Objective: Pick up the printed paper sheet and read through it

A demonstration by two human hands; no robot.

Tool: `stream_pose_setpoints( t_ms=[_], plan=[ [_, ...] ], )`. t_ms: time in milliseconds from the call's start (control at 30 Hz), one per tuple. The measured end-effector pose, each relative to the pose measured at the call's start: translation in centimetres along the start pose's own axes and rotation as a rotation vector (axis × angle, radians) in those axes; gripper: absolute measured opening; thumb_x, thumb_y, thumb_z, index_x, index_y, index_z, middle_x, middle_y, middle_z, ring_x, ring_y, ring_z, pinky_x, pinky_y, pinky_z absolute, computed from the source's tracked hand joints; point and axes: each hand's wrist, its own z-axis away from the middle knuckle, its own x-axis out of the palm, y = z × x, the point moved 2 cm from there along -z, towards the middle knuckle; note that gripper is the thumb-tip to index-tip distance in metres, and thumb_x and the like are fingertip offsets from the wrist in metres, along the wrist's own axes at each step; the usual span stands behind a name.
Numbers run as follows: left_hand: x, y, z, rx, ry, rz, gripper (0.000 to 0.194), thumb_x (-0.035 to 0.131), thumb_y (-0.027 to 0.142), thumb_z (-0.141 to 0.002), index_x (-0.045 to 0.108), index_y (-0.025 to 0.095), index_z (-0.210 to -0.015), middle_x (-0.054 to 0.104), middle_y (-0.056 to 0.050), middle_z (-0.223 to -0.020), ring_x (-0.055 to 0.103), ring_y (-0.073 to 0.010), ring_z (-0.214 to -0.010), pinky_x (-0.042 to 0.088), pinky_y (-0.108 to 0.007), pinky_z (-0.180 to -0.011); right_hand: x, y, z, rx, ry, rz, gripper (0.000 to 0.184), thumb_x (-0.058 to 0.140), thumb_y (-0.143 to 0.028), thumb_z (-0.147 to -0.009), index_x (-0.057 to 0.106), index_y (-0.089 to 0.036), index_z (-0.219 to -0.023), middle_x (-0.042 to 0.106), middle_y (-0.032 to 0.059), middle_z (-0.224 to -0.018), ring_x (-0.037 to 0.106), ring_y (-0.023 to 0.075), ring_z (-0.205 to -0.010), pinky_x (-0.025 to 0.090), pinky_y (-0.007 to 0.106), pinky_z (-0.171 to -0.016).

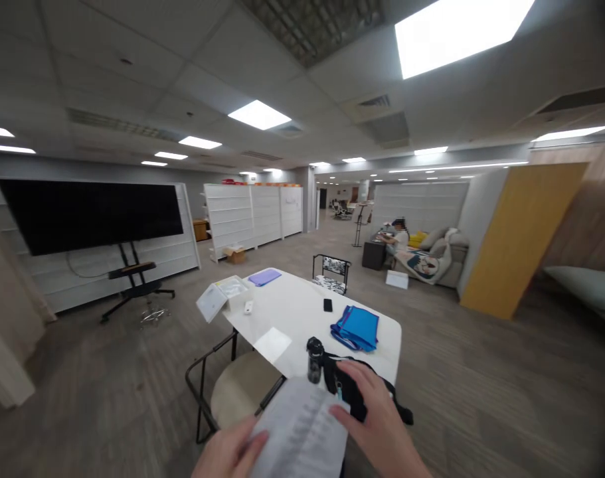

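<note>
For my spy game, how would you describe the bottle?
Find the big white table in the room's middle. Look at its nearest edge. A dark bottle with a black cap sits there beside a black bag, the only bottle around.

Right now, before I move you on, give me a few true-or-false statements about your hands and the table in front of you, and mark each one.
1. The left hand holds a printed sheet. True.
2. The right hand grips the black bottle. False: it is apart from the bottle, at the sheet's edge, beside a black bag.
3. Folded blue fabric lies on the white table. True.
4. The black phone lies on the purple folder. False: it lies on the table, apart from the folder.
</note>
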Motion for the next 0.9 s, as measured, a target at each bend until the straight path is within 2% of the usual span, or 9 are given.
stream_pose_setpoints(
  t_ms=[67, 167, 267, 367, 467, 533, 600, 700, 900],
  plan=[
    [-0.7, 1.8, 0.5, -0.057, 0.109, 0.261, 0.061, 0.040, 0.070, -0.095, 0.065, 0.016, -0.106, 0.069, -0.009, -0.103, 0.062, -0.0250, -0.096, 0.048, -0.030, -0.084, -2.5, 1.3, 1.7, 0.048, 0.270, 0.018, 0.049, 0.065, -0.048, -0.090, 0.052, -0.028, -0.133, 0.054, 0.0082, -0.137, 0.051, 0.0248, -0.127, 0.043, 0.042, -0.108],
    [-1.0, 4.2, 1.5, -0.182, 0.303, 0.556, 0.078, 0.057, 0.075, -0.083, 0.063, 0.007, -0.120, 0.066, -0.015, -0.119, 0.061, -0.0278, -0.103, 0.050, -0.030, -0.086, -2.7, 3.0, 4.4, 0.158, 0.381, -0.062, 0.053, 0.064, -0.048, -0.091, 0.045, -0.028, -0.136, 0.049, 0.0078, -0.139, 0.048, 0.0255, -0.129, 0.042, 0.047, -0.109],
    [-0.8, 6.4, 2.3, -0.185, 0.381, 0.768, 0.074, 0.064, 0.063, -0.087, 0.056, 0.006, -0.132, 0.066, -0.016, -0.122, 0.064, -0.0254, -0.105, 0.052, -0.031, -0.087, -0.5, 4.6, 6.1, 0.344, 0.350, -0.335, 0.074, 0.069, -0.055, -0.084, 0.034, -0.032, -0.146, 0.038, 0.0071, -0.151, 0.039, 0.0288, -0.138, 0.035, 0.056, -0.114],
    [-0.9, 7.7, 2.9, -0.157, 0.399, 0.954, 0.064, 0.067, 0.051, -0.091, 0.053, 0.007, -0.135, 0.066, -0.015, -0.122, 0.067, -0.0237, -0.098, 0.055, -0.035, -0.084, 2.4, 6.1, 6.9, 0.637, 0.218, -0.812, 0.085, 0.071, -0.061, -0.081, 0.029, -0.035, -0.150, 0.031, 0.0065, -0.159, 0.037, 0.0303, -0.143, 0.034, 0.057, -0.115],
    [-1.5, 8.2, 3.6, -0.152, 0.414, 1.014, 0.056, 0.067, 0.047, -0.092, 0.057, 0.008, -0.132, 0.069, -0.013, -0.117, 0.067, -0.0202, -0.092, 0.056, -0.033, -0.082, 4.7, 6.4, 7.3, 0.754, -0.032, -1.399, 0.074, 0.066, -0.057, -0.088, 0.036, -0.026, -0.149, 0.044, 0.0121, -0.152, 0.048, 0.0295, -0.135, 0.047, 0.049, -0.105],
    [-1.9, 8.2, 4.1, -0.153, 0.439, 1.015, 0.053, 0.067, 0.046, -0.092, 0.059, 0.009, -0.130, 0.070, -0.012, -0.113, 0.067, -0.0193, -0.088, 0.056, -0.031, -0.078, 5.4, 6.2, 7.5, 0.795, -0.095, -1.619, 0.066, 0.070, -0.049, -0.088, 0.046, -0.019, -0.142, 0.054, 0.0153, -0.142, 0.057, 0.0279, -0.124, 0.056, 0.041, -0.093],
    [-2.2, 8.1, 4.7, -0.143, 0.473, 0.977, 0.051, 0.066, 0.045, -0.093, 0.061, 0.009, -0.129, 0.070, -0.012, -0.113, 0.067, -0.0197, -0.090, 0.055, -0.030, -0.076, 5.5, 6.1, 7.5, 0.870, -0.070, -1.622, 0.062, 0.079, -0.039, -0.081, 0.054, -0.016, -0.133, 0.062, 0.0141, -0.130, 0.064, 0.0232, -0.102, 0.059, 0.033, -0.075],
    [-2.6, 8.2, 5.3, -0.132, 0.519, 0.878, 0.050, 0.065, 0.047, -0.093, 0.065, 0.009, -0.126, 0.070, -0.010, -0.111, 0.064, -0.0164, -0.089, 0.052, -0.025, -0.075, 5.1, 5.7, 7.1, 0.935, -0.035, -1.449, 0.057, 0.088, -0.035, -0.069, 0.065, -0.014, -0.116, 0.068, 0.0101, -0.116, 0.061, 0.0164, -0.077, 0.052, 0.026, -0.052],
    [-3.5, 8.6, 5.4, -0.164, 0.576, 0.757, 0.050, 0.063, 0.052, -0.093, 0.070, 0.011, -0.120, 0.069, -0.006, -0.101, 0.057, -0.0129, -0.086, 0.047, -0.022, -0.072, 3.1, 5.4, 6.2, 0.946, 0.044, -1.277, 0.058, 0.095, -0.040, -0.054, 0.072, -0.014, -0.101, 0.067, 0.0113, -0.118, 0.060, 0.0180, -0.077, 0.052, 0.024, -0.048]
  ],
)
